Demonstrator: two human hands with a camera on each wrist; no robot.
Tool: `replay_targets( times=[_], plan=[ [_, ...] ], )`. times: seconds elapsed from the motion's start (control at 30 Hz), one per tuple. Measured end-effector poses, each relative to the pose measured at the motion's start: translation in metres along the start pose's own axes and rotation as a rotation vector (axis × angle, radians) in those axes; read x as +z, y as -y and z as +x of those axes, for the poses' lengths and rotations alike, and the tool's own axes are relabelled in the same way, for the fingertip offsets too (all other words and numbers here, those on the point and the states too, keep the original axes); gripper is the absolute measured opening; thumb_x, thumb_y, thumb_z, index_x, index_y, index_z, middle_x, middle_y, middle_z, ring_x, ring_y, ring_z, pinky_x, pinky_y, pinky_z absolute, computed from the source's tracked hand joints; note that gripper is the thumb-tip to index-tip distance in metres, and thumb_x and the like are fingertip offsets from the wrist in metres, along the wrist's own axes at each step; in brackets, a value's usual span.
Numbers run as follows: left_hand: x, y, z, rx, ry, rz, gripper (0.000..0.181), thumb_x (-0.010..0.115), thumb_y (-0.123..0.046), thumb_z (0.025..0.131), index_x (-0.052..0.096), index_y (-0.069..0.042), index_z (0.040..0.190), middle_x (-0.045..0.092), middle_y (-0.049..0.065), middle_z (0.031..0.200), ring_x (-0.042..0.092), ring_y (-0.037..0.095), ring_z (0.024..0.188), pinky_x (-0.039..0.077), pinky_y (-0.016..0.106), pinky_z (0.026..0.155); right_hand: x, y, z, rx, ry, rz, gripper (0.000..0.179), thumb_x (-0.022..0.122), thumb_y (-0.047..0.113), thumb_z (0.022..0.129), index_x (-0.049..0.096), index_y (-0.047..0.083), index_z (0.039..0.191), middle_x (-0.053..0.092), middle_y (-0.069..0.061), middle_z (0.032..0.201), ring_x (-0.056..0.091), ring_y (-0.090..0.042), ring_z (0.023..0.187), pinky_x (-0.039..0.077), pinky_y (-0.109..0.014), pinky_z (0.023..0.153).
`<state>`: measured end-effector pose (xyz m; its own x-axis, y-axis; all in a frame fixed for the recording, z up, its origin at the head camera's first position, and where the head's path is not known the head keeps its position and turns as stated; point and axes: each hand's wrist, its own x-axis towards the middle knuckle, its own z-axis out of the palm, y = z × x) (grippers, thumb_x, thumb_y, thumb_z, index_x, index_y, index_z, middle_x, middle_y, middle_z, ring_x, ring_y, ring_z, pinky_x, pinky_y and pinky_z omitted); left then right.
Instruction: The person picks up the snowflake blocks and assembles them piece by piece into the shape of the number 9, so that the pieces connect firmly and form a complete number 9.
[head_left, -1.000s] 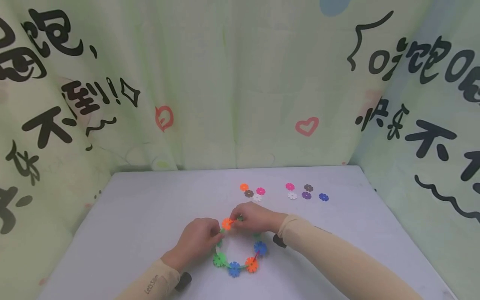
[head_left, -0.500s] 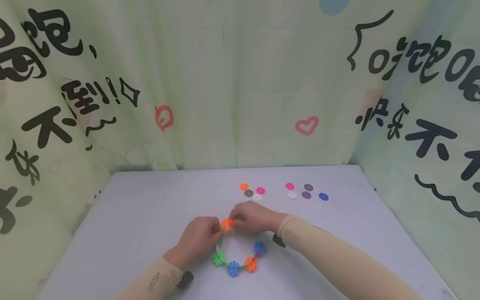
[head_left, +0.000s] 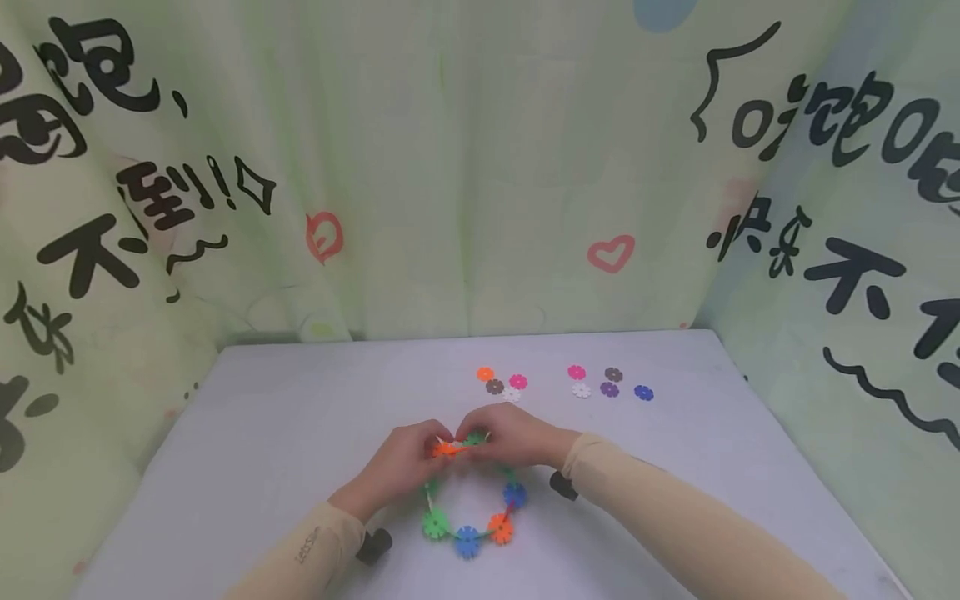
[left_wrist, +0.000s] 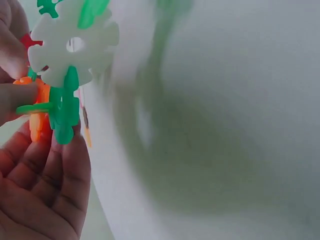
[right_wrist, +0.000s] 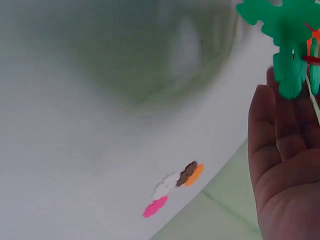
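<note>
In the head view, a ring of linked plastic snowflake discs hangs between my hands. Its lower part shows a green snowflake disc (head_left: 436, 525), blue snowflake disc (head_left: 468, 542) and orange snowflake disc (head_left: 500, 528). My left hand (head_left: 401, 467) pinches the ring at its upper left, by an orange disc (head_left: 446, 449). Almost touching it, my right hand (head_left: 513, 435) grips the ring by a green disc (head_left: 475, 438). The left wrist view shows a white disc (left_wrist: 102, 42) slotted to green ones. The fingers partly hide the joint between the hands.
Beyond the ring, loose discs lie flat on the white table (head_left: 300, 417): an orange disc (head_left: 485, 374), a pink disc (head_left: 577, 372), a purple disc (head_left: 610, 389), a blue disc (head_left: 644, 392) and several others. A printed curtain (head_left: 465, 208) encloses the table's back and sides.
My left hand has moved up and right, closing the gap to my right hand. The orange disc between them has tilted nearly edge-on. My right hand has barely moved.
</note>
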<state>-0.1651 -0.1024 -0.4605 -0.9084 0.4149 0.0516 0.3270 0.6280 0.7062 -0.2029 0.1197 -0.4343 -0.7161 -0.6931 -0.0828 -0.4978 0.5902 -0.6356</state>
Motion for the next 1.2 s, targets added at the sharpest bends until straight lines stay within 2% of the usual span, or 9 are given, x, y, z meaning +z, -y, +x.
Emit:
replay_targets(
  times=[0.1,0.2,0.33,0.43,0.6,0.77,0.93,1.03,1.2],
  plan=[
    [0.0,0.003,-0.002,-0.018,-0.016,-0.008,0.014,0.074,-0.011,0.088,0.067,-0.014,0.1,0.061,-0.009,0.082,0.054,0.013,0.071,0.049,0.031,0.065,-0.003,-0.008,-0.016,0.081,-0.055,0.109,0.042,0.073,0.031,0.092,0.062,0.013,0.129,0.065,0.007,0.116,0.061,-0.012,0.106,0.053,-0.031,0.085],
    [-0.001,0.006,-0.004,-0.062,-0.022,-0.02,0.012,0.074,-0.012,0.088,0.067,-0.015,0.097,0.062,-0.008,0.084,0.055,0.015,0.072,0.05,0.032,0.065,-0.003,-0.022,-0.036,0.176,-0.082,0.177,0.044,0.068,0.032,0.095,0.059,0.011,0.132,0.065,0.003,0.115,0.062,-0.016,0.104,0.053,-0.034,0.084],
    [-0.002,0.007,-0.007,-0.125,-0.03,-0.013,0.013,0.074,-0.013,0.089,0.064,-0.016,0.097,0.062,-0.007,0.085,0.055,0.016,0.074,0.05,0.032,0.065,0.006,-0.036,-0.062,0.256,-0.006,0.286,0.034,0.065,0.024,0.097,0.062,0.008,0.127,0.066,0.001,0.105,0.064,-0.018,0.091,0.055,-0.035,0.077],
    [-0.004,0.006,-0.009,-0.147,-0.037,-0.021,0.013,0.073,-0.013,0.089,0.062,-0.015,0.096,0.061,-0.006,0.084,0.054,0.016,0.075,0.049,0.032,0.065,0.016,-0.033,-0.071,0.258,0.052,0.369,0.032,0.068,0.017,0.095,0.063,0.004,0.124,0.066,0.0,0.097,0.064,-0.019,0.08,0.055,-0.034,0.071],
    [-0.003,0.005,-0.01,-0.132,-0.042,-0.046,0.014,0.073,-0.009,0.089,0.061,-0.013,0.096,0.057,-0.003,0.077,0.051,0.017,0.07,0.046,0.031,0.061,0.027,-0.027,-0.07,0.233,0.044,0.36,0.023,0.073,0.021,0.092,0.068,0.009,0.11,0.064,0.001,0.08,0.058,-0.015,0.069,0.05,-0.029,0.064],
    [-0.002,0.005,-0.01,-0.118,-0.049,-0.061,0.017,0.072,-0.008,0.089,0.059,-0.013,0.098,0.059,-0.002,0.081,0.052,0.016,0.071,0.047,0.031,0.062,0.027,-0.022,-0.065,0.243,-0.004,0.4,0.012,0.072,0.014,0.092,0.067,0.009,0.102,0.067,-0.002,0.079,0.061,-0.017,0.069,0.052,-0.031,0.065],
    [-0.004,0.004,-0.009,-0.126,-0.024,-0.107,0.038,0.07,-0.003,0.086,0.058,-0.012,0.12,0.063,0.002,0.099,0.057,0.017,0.08,0.052,0.03,0.067,0.024,-0.02,-0.062,0.258,-0.058,0.481,0.009,0.067,0.007,0.095,0.067,0.005,0.103,0.07,-0.006,0.084,0.067,-0.021,0.074,0.056,-0.034,0.07],
    [-0.004,0.003,-0.008,-0.105,0.005,-0.109,0.052,0.067,0.002,0.084,0.056,-0.013,0.133,0.062,0.006,0.108,0.056,0.019,0.08,0.052,0.03,0.063,0.024,-0.021,-0.061,0.25,-0.076,0.502,0.009,0.066,0.007,0.095,0.068,0.004,0.103,0.069,-0.007,0.084,0.069,-0.022,0.075,0.057,-0.035,0.072],
    [-0.007,0.001,-0.006,-0.058,0.026,-0.089,0.048,0.067,-0.001,0.086,0.06,-0.013,0.132,0.061,0.004,0.104,0.055,0.019,0.078,0.05,0.031,0.061,0.024,-0.02,-0.058,0.243,-0.081,0.479,0.008,0.066,0.008,0.095,0.069,0.007,0.103,0.069,-0.006,0.085,0.068,-0.021,0.076,0.056,-0.033,0.072]
  ],
)
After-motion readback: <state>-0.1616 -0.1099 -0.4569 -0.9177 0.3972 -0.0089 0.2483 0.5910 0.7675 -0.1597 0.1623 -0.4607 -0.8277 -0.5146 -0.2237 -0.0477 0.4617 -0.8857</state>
